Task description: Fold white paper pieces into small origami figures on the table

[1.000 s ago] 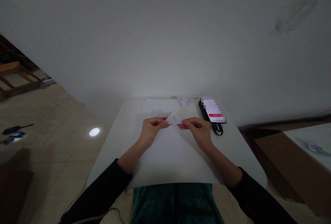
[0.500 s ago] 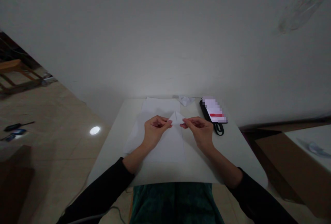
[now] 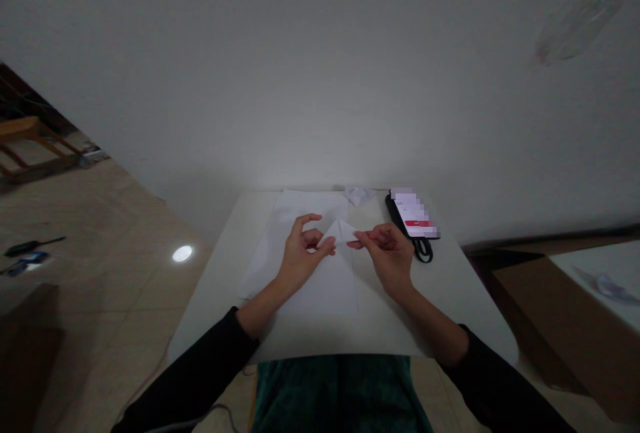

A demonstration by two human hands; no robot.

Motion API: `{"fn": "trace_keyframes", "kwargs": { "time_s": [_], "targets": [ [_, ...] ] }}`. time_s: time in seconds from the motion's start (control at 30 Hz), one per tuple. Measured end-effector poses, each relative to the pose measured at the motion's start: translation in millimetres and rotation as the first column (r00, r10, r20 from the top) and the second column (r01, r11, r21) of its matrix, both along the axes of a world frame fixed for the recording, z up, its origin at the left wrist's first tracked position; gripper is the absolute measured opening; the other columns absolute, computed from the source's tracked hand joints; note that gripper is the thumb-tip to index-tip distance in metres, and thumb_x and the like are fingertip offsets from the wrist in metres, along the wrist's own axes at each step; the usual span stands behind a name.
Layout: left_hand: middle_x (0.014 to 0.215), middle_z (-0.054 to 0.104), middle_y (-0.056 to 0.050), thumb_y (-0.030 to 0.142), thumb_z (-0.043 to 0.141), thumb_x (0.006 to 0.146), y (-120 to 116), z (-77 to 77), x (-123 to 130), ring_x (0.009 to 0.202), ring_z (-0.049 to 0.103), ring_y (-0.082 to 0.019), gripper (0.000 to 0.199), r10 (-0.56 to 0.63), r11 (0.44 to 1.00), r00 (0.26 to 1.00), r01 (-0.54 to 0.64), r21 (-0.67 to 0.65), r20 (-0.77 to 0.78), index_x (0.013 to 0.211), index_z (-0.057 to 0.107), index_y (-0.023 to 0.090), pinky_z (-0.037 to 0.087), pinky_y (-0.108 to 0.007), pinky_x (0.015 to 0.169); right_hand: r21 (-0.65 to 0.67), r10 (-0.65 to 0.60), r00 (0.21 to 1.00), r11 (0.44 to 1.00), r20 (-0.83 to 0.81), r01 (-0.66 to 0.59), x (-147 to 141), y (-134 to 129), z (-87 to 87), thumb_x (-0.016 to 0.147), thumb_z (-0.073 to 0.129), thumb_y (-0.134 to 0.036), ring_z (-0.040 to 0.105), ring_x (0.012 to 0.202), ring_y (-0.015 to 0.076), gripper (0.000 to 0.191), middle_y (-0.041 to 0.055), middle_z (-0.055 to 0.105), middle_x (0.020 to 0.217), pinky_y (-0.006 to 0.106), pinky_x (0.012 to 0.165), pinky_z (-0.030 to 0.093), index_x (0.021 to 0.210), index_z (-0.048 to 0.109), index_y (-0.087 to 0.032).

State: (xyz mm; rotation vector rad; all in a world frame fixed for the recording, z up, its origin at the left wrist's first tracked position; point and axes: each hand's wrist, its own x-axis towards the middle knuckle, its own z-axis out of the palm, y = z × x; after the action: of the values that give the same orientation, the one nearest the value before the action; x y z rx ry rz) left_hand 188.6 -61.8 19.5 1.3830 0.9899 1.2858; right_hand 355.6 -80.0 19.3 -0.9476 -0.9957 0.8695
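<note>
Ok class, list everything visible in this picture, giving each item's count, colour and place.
folded paper triangle: one, white, between the hands
paper sheets: count unclear, white, flat on the table
crumpled paper: one, white, far table edge
pixelated card: one, white and red, far right of the table
black looped handle: one, black, beside the card
table: one, white, under these
tiled floor: beige, left
screwdriver: one, black, on the floor
cardboard box: one, brown, right
left hand: one, fingers spread, at the triangle
right hand: one, pinching the triangle
black sleeves: two, on the forearms
</note>
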Motion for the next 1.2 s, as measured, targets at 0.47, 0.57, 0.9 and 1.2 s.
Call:
{"fn": "trace_keyframes", "kwargs": {
  "time_s": [0.47,0.57,0.9,1.2],
  "targets": [
    [0.052,0.061,0.000,0.038,0.079,0.070,4.4,-2.1,-4.9,0.042,0.054,-0.008,0.028,-0.164,0.973,0.978,0.139,-0.183,-0.131,0.073,0.069,0.012,0.043,-0.017,0.039,-0.137,0.184,0.974,0.977,0.132,-0.166,0.8,2.4,-14.2,0.073,0.077,-0.038,0.074,0.063,0.0223,0.031,-0.0017,0.070,0.063,0.025,0.055,0.058,0.072,0.050,-0.022],
    [0.048,0.059,0.001,0.039,0.079,0.070,4.2,1.6,-6.2,0.037,0.051,-0.008,0.029,-0.174,0.967,0.977,0.147,-0.207,-0.121,0.069,0.067,0.012,0.041,-0.017,0.036,-0.134,0.210,0.963,0.973,0.170,-0.188,1.5,3.9,-14.4,0.076,0.074,-0.039,0.074,0.064,0.0218,0.028,-0.0015,0.070,0.064,0.025,0.057,0.057,0.076,0.051,-0.022],
    [0.044,0.059,0.001,0.042,0.082,0.063,10.5,-2.0,-8.0,0.035,0.055,-0.012,0.036,-0.184,0.953,0.982,0.165,-0.256,-0.049,0.072,0.066,0.011,0.047,-0.021,0.034,-0.178,0.391,0.724,0.917,0.568,-0.356,19.6,7.9,-2.5,0.091,0.052,-0.045,0.051,0.041,0.0099,0.038,-0.0042,0.051,0.044,0.022,0.047,0.041,0.066,0.060,-0.019],
    [0.059,0.068,-0.005,0.049,0.073,0.073,13.0,0.6,-12.2,0.034,0.056,-0.011,0.039,-0.298,0.913,0.953,0.269,-0.308,-0.050,0.067,0.064,0.011,0.044,-0.019,0.030,-0.179,0.325,0.828,0.945,0.457,-0.273,16.9,5.6,-2.0,0.086,0.056,-0.049,0.036,0.031,0.0070,0.043,-0.0065,0.041,0.037,0.021,0.036,0.027,0.057,0.059,-0.018]
  ]
}}
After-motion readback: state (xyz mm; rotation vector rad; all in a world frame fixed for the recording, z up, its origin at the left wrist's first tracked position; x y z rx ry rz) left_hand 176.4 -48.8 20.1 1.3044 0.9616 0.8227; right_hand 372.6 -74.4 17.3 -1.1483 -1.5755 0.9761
